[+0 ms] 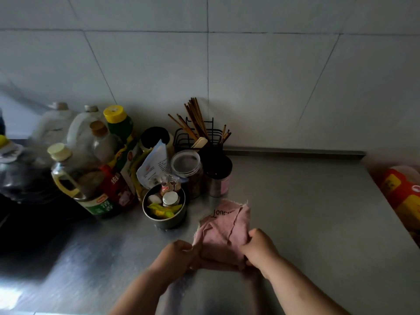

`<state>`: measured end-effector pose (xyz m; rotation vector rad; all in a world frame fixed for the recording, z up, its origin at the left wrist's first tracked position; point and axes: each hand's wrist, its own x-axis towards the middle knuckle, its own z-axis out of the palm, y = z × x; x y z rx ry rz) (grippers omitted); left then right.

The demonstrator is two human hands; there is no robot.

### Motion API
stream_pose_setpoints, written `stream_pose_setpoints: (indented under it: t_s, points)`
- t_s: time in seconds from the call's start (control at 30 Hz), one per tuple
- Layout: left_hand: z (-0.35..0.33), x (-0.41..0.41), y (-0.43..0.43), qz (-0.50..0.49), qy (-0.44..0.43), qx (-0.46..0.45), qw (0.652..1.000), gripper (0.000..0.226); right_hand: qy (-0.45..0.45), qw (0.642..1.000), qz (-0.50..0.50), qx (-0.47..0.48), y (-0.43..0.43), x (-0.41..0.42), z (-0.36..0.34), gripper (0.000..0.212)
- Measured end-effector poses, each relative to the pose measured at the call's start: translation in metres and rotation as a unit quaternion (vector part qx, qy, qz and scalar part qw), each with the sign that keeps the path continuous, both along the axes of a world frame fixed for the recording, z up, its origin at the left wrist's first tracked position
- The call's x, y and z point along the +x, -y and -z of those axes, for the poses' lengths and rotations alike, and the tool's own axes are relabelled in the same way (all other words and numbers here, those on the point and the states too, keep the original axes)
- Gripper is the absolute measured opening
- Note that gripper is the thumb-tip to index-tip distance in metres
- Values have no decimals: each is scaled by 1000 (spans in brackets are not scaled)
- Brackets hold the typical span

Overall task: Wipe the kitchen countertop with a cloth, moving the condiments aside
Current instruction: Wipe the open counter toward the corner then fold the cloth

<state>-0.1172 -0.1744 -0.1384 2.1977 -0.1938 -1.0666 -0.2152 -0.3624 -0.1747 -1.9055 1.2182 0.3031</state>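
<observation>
Your left hand (pixel 179 255) and your right hand (pixel 259 248) each pinch a near corner of the frayed pink cloth (pixel 225 226), fingers closed on it, and the cloth lies flat on the shiny grey metal countertop (pixel 306 212) just past your fingertips. If you push it forward and left, it could bump the round metal tin full of small packets (pixel 164 210) or the dark tall cup (pixel 218 176) close beyond your fingers, and the plastic oil bottles (pixel 75 178) behind could tip. Right of your right hand is lots of bare room up to the counter's edge, so wipe there first.
</observation>
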Motion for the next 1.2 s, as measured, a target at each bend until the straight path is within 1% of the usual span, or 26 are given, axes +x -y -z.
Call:
stream_pose_setpoints:
  t_s: [0.1, 0.13, 0.17, 0.23, 0.27, 0.3, 0.33, 0.37, 0.4, 0.47, 0.5, 0.53, 0.6, 0.67, 0.73, 0.8, 0.83, 0.87, 0.9, 0.93, 1.0, 1.03, 1.07, 1.1, 1.17, 1.2]
  points:
    - [4, 4, -10, -19, -14, -8, 1000, 21, 79, 996, 35, 38, -15, 24, -14, 17]
    - [1, 3, -12, -24, -24, -10, 999, 11, 91, 994, 41, 56, -18, 29, -20, 18]
    - [0, 3, -14, -27, -38, -14, 999, 14, 98, 992, 45, 66, -20, 34, -23, 23]
    - [3, 3, -16, -25, -56, -31, 998, 54, 83, 995, 37, 41, -20, 34, -25, 36]
    - [6, 2, -17, -5, -47, -34, 998, 61, 58, 998, 21, 16, -19, 32, -26, 41]
    - [10, 1, -15, 34, -23, -31, 999, 57, 35, 999, 11, 5, -18, 27, -26, 43]
    - [13, 1, -13, 80, 5, -14, 997, 46, 17, 1000, 13, 14, -17, 22, -25, 43]
    - [17, 1, -12, 127, 34, 1, 991, 37, 8, 999, 22, 38, -17, 16, -24, 42]
    - [19, 1, -9, 163, 51, 18, 985, 35, 3, 997, 37, 69, -17, 11, -24, 41]
    - [22, 3, -3, 188, 67, 54, 978, 32, 8, 993, 51, 104, -12, 0, -21, 40]
    - [22, 5, -1, 193, 64, 62, 977, 28, 8, 994, 41, 105, -10, -5, -22, 41]
    - [19, 6, 0, 188, 43, 67, 979, 24, 3, 995, 28, 100, -8, -10, -25, 43]
    - [10, 10, 2, 153, -34, 54, 986, 17, -2, 995, 15, 99, -1, -18, -34, 45]
    - [-5, 15, 6, 84, -107, 7, 991, 9, 39, 989, 39, 139, 10, -20, -40, 52]
    - [-19, 21, 17, -17, -141, -87, 986, 7, 111, 970, 119, 183, 25, -16, -46, 47]
    - [-31, 27, 30, -127, -154, -190, 961, 10, 186, 939, 212, 196, 40, -8, -45, 34]
    - [-35, 28, 36, -167, -151, -216, 950, 13, 202, 934, 234, 180, 46, -4, -40, 31]
    - [-37, 29, 40, -185, -144, -219, 947, 13, 196, 946, 220, 134, 52, -1, -32, 33]
    - [-37, 27, 42, -188, -140, -211, 949, 11, 175, 966, 175, 74, 53, 1, -26, 38]
    - [-34, 25, 42, -188, -139, -198, 952, 8, 145, 982, 115, 33, 51, 3, -21, 48]
    - [-25, 19, 37, -190, -151, -166, 956, 4, 97, 995, 27, 4, 43, 4, -14, 75]
    - [-20, 15, 34, -192, -156, -147, 958, 4, 89, 996, 5, 6, 38, 6, -14, 81]
    - [-16, 11, 31, -196, -164, -127, 958, 9, 79, 997, -15, -1, 31, 8, -17, 77]
    - [-12, 7, 25, -211, -172, -109, 956, 15, 69, 997, -37, -10, 24, 12, -19, 65]
    - [-5, -1, 18, -224, -211, -81, 948, 18, 51, 996, -73, -13, 12, 17, -20, 34]
    - [-3, -4, 14, -223, -235, -70, 943, 21, 48, 995, -86, 15, 4, 19, -20, 32]
